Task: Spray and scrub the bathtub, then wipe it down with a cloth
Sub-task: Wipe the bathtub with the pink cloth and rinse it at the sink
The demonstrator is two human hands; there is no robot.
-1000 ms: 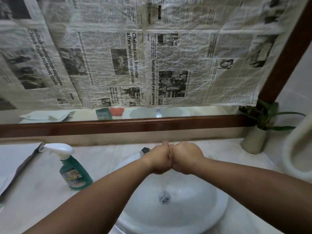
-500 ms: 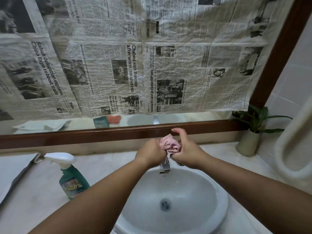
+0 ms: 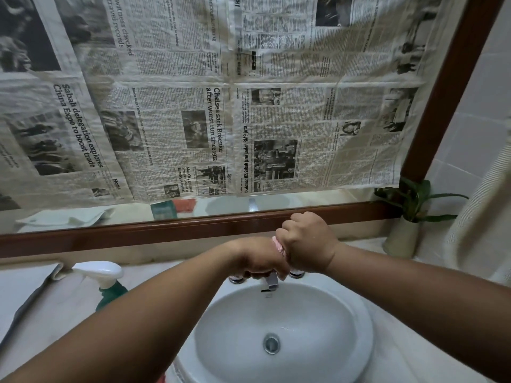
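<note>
Both hands fisted, knuckle to knuckle, over the tap (image 3: 270, 283) at 12 o'clock of the basin (image 3: 362, 322). The left hand (image 3: 255, 258) and right hand (image 3: 308, 243) clench a pink cloth (image 3: 277, 244); only a thin pink strip shows between the fists, the rest is hidden inside them. Looks like wringing.

Cloth handling, judged: small, soft, limp, light even when wet, bunches to nothing, no fragility. It will drip and cling. Best held as a wad in one palm for wiping, or by both ends for twisting.

The spray bottle (image 3: 106, 283) stands on the table (image 3: 69, 308) at 9 o'clock of the basin, well apart from the hands: white trigger head, green body, upright, partly behind the left forearm. Probably light plastic, slick if wet; take it by the neck under the trigger.

No bathtub in view.
</note>
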